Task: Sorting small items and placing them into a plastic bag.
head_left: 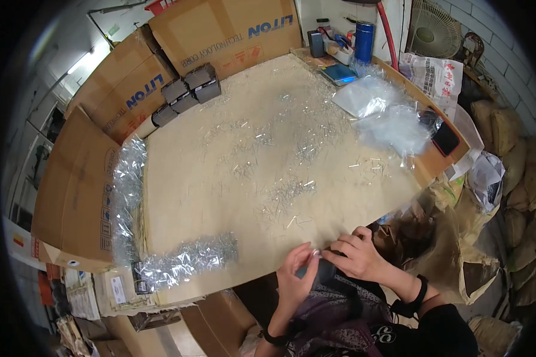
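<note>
My left hand (pixel 295 275) and my right hand (pixel 358 256) meet at the near edge of the table (pixel 178 178), over my lap. Between them sits a small dark object (pixel 323 266), mostly hidden by the fingers. Both hands curl around it. My left thumb and forefinger pinch together at its top, next to my right fingertips. What they pinch is too small to make out. Thin clear and silvery slivers (pixel 286 193) lie scattered over the tabletop just beyond my hands. A black band is on each wrist.
A heap of shiny clear pieces (pixel 187 259) lies at the front left. Small grey boxes (pixel 187 92) stand at the back left by large cardboard cartons (pixel 220 35). Clear plastic bags (pixel 387 119), a dark phone (pixel 445 138), a blue flask (pixel 364 41) and a fan (pixel 432 30) are at the back right.
</note>
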Motion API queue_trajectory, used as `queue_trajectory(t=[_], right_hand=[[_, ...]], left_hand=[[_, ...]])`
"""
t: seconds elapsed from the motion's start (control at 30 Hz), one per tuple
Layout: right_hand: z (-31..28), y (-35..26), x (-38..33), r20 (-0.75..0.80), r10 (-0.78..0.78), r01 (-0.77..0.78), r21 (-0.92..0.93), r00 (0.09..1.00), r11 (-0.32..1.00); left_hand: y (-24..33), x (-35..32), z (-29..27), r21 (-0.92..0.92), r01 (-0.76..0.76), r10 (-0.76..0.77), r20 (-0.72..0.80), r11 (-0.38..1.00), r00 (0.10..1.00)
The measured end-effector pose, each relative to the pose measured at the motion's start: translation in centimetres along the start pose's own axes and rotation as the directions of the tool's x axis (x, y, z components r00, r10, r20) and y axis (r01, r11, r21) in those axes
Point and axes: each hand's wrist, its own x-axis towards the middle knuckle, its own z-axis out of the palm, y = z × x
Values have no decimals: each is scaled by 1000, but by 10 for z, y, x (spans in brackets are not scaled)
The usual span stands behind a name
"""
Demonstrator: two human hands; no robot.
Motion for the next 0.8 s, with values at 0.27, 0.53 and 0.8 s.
queue_trajectory(t=[0.27,0.53,0.8], right_hand=[[10,-23,-7,155,459,-451,607,875,654],[11,-23,-26,193,463,-478,594,865,647],[13,-35,-41,662,387,-724,690,642,21]], left_hand=[[-24,-26,-2,-328,213,-167,163,921,972],[-26,-46,-4,191,-12,12,1,982,1000],[-33,-49,-2,433,-149,96,142,889,985]])
